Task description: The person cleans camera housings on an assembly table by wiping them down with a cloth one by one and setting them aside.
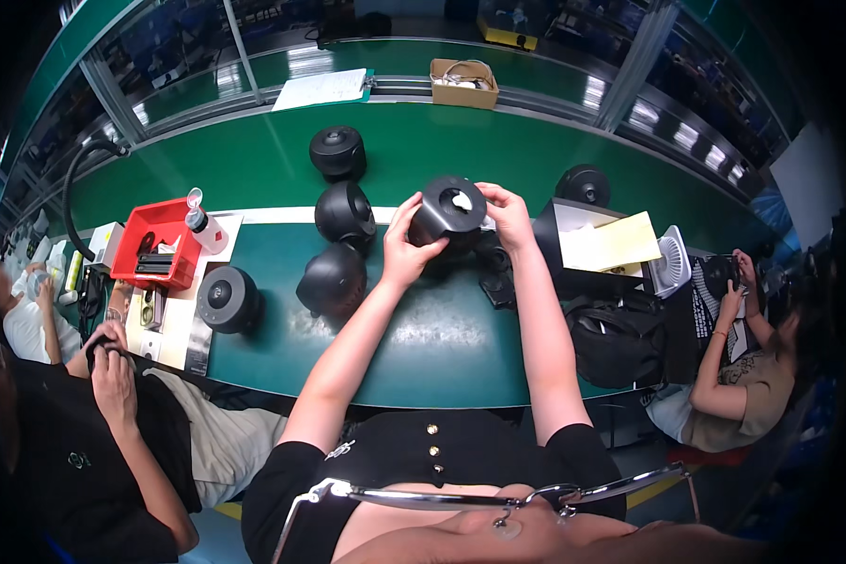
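Note:
Above the green table (414,371), both my hands hold a black rounded housing with a ring-shaped top (430,224). A small white piece (462,200) shows in its round recess; I cannot tell what it is. My left hand (406,249) wraps its left side, thumb across the front. From the right, my right hand (508,218) grips it, fingers along the far edge. Similar black units stand to the left: one at the back (337,153), one in the middle (344,214), and one nearer me (333,280). Dark parts (496,273) lie beneath my right wrist.
At left are another black unit (227,299), a red bin (130,231) and a bottle (211,237). A box with yellow paper (620,242), a white fan (671,263) and a black bag (615,343) stand right. Co-workers sit both sides. A cardboard box (464,92) sits at the back.

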A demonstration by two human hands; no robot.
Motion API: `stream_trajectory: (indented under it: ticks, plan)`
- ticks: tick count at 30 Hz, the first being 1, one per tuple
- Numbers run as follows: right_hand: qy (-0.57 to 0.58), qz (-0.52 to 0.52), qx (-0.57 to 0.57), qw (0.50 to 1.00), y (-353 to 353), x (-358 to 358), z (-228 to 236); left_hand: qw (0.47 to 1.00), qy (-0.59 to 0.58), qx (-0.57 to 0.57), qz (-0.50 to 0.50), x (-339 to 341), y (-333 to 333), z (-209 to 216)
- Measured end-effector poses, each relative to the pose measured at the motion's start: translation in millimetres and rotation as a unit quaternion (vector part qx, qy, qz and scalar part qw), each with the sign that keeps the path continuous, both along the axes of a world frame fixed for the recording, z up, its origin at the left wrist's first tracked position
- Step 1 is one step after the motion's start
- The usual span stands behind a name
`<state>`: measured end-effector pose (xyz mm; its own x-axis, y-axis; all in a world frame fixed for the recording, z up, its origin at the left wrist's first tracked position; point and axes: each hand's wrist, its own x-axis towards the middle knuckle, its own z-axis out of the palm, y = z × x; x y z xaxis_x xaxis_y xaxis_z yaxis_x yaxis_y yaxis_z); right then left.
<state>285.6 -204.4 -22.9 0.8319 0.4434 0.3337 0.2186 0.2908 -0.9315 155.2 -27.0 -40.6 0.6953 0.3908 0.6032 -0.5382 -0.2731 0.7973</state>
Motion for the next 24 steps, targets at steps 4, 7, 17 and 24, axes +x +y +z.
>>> stream_trajectory:
  ticks: [4,7,17,24]
  plan:
    - [0.005,0.107,-0.058,0.993,-1,10,19,0.995,0.037,0.000,-0.088,-2,12,-9]
    - [0.041,0.190,-0.101,0.976,3,17,27,0.987,0.085,-0.023,-0.132,-2,20,-18]
    - [0.143,0.229,-0.185,0.945,20,37,9,0.957,0.153,-0.013,-0.247,0,20,-18]
    - [-0.068,-0.230,-0.128,0.962,12,34,38,0.809,0.210,-0.470,-0.283,1,-6,-33]
